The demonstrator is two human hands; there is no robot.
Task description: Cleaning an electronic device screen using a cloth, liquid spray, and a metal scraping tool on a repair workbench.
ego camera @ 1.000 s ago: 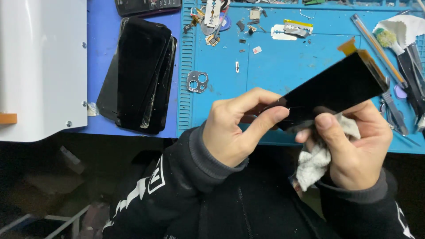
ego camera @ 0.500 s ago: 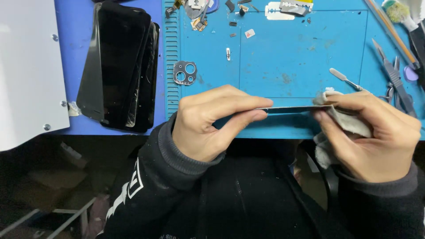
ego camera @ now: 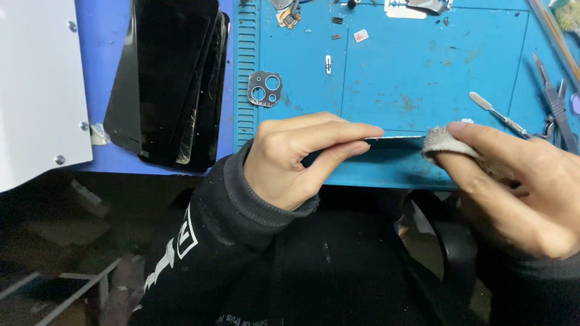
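A second ago the dark glass panel (ego camera: 396, 138) was tilted up so its black face showed; now it is turned flat and edge-on to the camera, only a thin pale line visible between the two hands. The view has also shifted — the stack of black panels (ego camera: 166, 78) sits higher and larger at the far left. By my reading, the wiping has passed from the face to the panel's rim.

The left hand (ego camera: 302, 160) pinches the panel's left end, forefinger on top and thumb beneath. The right hand (ego camera: 513, 187) is closed on a greyish cloth (ego camera: 440, 142), pressing it over the panel's right end.

The panel hangs just above the near edge of the blue mat (ego camera: 423, 72) on the desk — thin, straight, its surface hidden at this angle. A metal camera ring (ego camera: 264, 89) lies on the mat beyond the left hand; a slim metal tool (ego camera: 498, 113) lies far right.
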